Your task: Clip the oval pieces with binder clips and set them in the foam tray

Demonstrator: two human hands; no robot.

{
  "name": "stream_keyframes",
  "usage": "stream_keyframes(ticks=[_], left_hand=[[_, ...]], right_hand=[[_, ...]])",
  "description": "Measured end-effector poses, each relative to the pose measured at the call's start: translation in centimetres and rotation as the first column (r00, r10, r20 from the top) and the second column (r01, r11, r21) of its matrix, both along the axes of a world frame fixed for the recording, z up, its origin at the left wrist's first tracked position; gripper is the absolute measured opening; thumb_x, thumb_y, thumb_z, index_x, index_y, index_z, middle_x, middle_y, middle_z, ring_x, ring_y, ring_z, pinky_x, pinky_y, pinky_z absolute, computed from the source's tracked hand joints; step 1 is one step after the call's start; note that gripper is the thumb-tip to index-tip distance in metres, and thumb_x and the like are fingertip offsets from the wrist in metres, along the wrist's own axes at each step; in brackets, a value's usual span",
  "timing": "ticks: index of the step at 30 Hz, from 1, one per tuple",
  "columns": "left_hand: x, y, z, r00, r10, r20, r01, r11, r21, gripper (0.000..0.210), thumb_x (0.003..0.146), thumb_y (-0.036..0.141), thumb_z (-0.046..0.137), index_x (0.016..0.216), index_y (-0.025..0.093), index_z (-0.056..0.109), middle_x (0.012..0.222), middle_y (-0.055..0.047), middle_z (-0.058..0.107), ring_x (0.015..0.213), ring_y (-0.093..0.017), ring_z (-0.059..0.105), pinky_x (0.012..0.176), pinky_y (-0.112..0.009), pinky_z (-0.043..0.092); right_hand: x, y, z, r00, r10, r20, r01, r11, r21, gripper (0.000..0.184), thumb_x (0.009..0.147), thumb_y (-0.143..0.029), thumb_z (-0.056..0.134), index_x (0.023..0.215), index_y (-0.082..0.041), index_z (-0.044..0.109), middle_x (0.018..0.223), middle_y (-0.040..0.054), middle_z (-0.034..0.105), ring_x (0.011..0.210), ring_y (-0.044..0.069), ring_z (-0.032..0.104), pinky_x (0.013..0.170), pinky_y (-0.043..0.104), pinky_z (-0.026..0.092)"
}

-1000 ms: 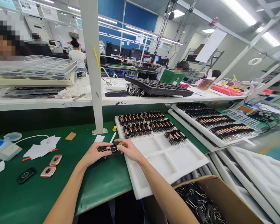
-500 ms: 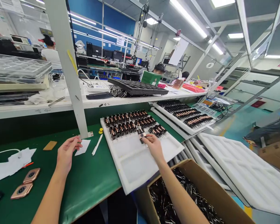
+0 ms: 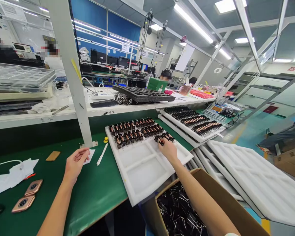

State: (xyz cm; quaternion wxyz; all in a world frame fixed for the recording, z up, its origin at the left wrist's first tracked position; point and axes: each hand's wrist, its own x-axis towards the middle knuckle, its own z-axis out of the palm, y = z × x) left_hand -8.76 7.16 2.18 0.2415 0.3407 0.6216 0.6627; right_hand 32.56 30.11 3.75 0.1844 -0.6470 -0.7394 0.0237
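Black clip (image 3: 160,141): pinching it with right hand (image 3: 168,149) at the white tray (image 3: 144,183), probably to align with the clipped row (image 3: 169,136) at twelve o'clock; holding left hand (image 3: 74,164), loosely curled and seemingly empty, at nine o'clock.

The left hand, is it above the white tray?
No, the left hand is above the green tabletop, left of the white tray.

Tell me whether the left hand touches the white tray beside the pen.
Apart: the head view shows green tabletop and the white pen between the left hand and the white tray.
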Motion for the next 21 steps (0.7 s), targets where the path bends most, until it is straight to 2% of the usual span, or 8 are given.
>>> stream_keyframes(ticks=[5,10,16,21], left_hand=[[-0.1,0.0,-0.3,1.0,0.004,0.02,-0.004,1.0,-0.003,0.05,0.068,0.055,0.085,0.099,0.018,0.075,0.078,-0.006,0.071,0.068,-0.02,0.063,0.062,-0.031,0.051],[0.1,0.0,0.0,0.999,0.004,0.036,-0.003,1.0,-0.009,0.051,0.068,0.055,0.085,0.1,0.017,0.075,0.081,-0.006,0.071,0.067,-0.019,0.062,0.064,-0.033,0.053],[0.5,-0.1,0.4,0.999,0.008,0.033,-0.008,1.0,-0.02,0.052,0.066,0.056,0.085,0.098,0.016,0.075,0.078,-0.005,0.069,0.067,-0.019,0.063,0.062,-0.03,0.052],[0.4,0.0,0.2,0.999,0.012,0.043,-0.01,0.999,-0.043,0.054,0.065,0.056,0.085,0.1,0.016,0.075,0.081,-0.005,0.07,0.066,-0.018,0.062,0.063,-0.03,0.053]], right_hand=[[-0.6,1.1,0.0,0.996,0.037,0.082,-0.035,0.999,-0.034,0.025,0.091,-0.031,0.056,0.111,-0.021,0.067,0.103,0.0114,0.073,0.099,0.027,0.066,0.072,0.031,0.039],[-0.5,1.1,0.1,0.993,0.053,0.105,-0.047,0.997,-0.053,0.03,0.093,-0.031,0.052,0.117,-0.021,0.067,0.108,0.011,0.074,0.098,0.026,0.067,0.071,0.031,0.039],[0.6,1.1,0.6,0.993,0.035,0.109,-0.026,0.996,-0.084,0.029,0.09,-0.035,0.055,0.114,-0.024,0.069,0.105,0.0076,0.076,0.096,0.026,0.068,0.067,0.031,0.037],[0.5,1.1,0.7,0.992,0.014,0.127,-0.002,0.995,-0.096,0.032,0.092,-0.034,0.053,0.118,-0.023,0.069,0.101,0.0086,0.076,0.095,0.026,0.068,0.071,0.03,0.04]])
